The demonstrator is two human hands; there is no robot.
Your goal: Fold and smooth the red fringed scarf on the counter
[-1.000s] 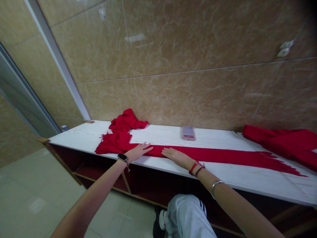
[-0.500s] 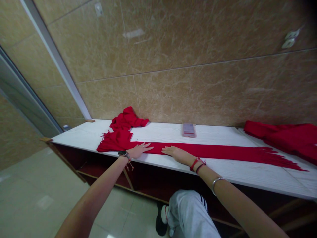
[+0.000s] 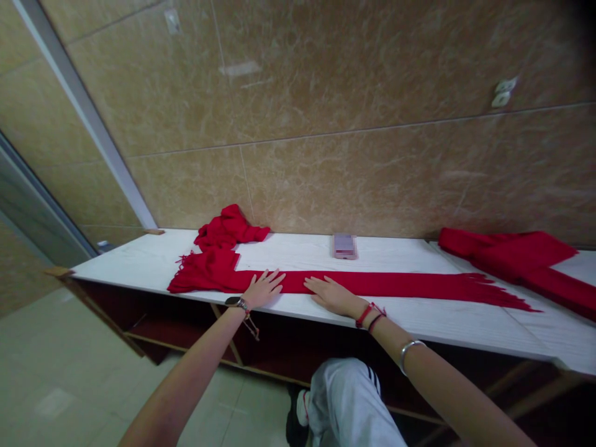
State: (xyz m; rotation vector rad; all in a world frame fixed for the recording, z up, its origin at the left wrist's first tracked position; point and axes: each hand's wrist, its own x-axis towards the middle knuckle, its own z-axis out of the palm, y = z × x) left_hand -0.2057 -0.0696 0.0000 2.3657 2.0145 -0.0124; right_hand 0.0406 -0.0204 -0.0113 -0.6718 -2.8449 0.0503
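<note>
A long red scarf (image 3: 400,284) lies in a narrow strip along the front of the white countertop, its fringed end spread out at the right. At the left its other part is bunched up, with fringe showing. My left hand (image 3: 263,289) rests flat on the strip near the bunched part, fingers spread. To its right, my right hand (image 3: 333,295) also lies flat on the scarf, fingers stretched out to the left. Neither hand grips the cloth.
Behind the bunched part sits a crumpled red cloth (image 3: 228,226). A small flat blurred item (image 3: 344,246) lies near the wall. More folded red cloth (image 3: 507,251) is at the right. Below the countertop (image 3: 288,248) are open dark shelves (image 3: 172,323); my knee is close to them.
My left hand has turned slightly, its fingers now pointing more toward the wall. The right hand stays on the scarf. The view has shifted to the right.
</note>
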